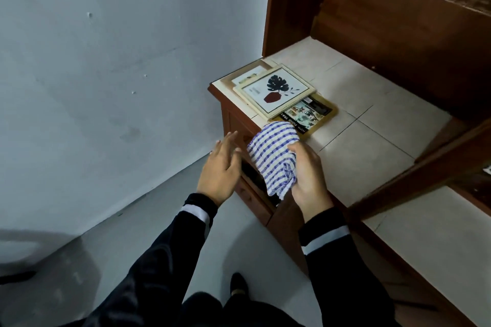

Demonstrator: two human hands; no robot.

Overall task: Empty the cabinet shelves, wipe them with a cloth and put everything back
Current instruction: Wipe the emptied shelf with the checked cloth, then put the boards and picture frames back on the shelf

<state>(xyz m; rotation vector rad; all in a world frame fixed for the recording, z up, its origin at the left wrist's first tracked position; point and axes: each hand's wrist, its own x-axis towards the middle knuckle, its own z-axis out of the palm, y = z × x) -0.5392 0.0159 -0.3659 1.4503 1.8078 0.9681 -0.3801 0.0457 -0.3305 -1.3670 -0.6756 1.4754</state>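
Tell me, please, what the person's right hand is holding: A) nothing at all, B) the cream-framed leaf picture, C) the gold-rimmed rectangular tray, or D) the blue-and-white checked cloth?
D: the right hand grips the bunched blue-and-white checked cloth, while the cream-framed leaf picture and the gold-rimmed rectangular tray lie on the beige tiled counter.
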